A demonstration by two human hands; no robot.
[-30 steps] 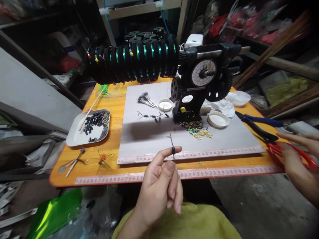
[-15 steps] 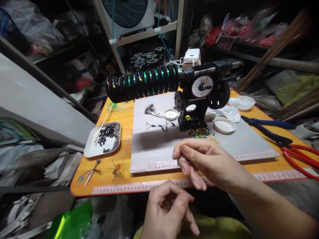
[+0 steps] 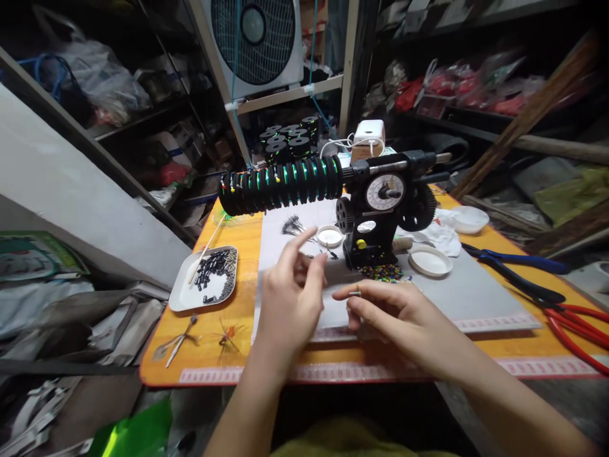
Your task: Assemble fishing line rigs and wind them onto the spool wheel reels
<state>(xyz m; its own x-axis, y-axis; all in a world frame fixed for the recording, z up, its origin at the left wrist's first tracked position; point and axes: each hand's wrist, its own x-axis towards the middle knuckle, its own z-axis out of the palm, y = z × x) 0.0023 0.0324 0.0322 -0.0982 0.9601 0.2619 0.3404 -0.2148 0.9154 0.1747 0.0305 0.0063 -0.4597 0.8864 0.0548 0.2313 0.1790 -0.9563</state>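
My right hand (image 3: 399,312) is over the front of the grey board (image 3: 457,304), a small silvery cylindrical piece (image 3: 354,294) held at its thumb and index fingertips. To its left, my left hand (image 3: 289,297) reaches over the board with index finger stretched out and thumb apart; no object shows in it. Just beyond its fingertips are a small black piece (image 3: 333,255), a round white dish (image 3: 329,237) and a bundle of dark-tipped wires (image 3: 292,225). Multicoloured beads (image 3: 380,273) lie at the foot of a black winding machine (image 3: 373,231), behind my right hand.
A row of black spools (image 3: 285,184) with green line extends left from the machine. The white tray (image 3: 177,293) holds black tubes and small beads. Blue-handled pliers (image 3: 523,261) and red-handled cutters (image 3: 571,324) lie right. A white lid (image 3: 431,262) sits near a crumpled cloth (image 3: 440,235).
My left hand has moved up and forward from below the table edge to above the board, its index finger stretching out. My right hand has turned slightly, exposing the silvery piece. The camera view has tilted up.
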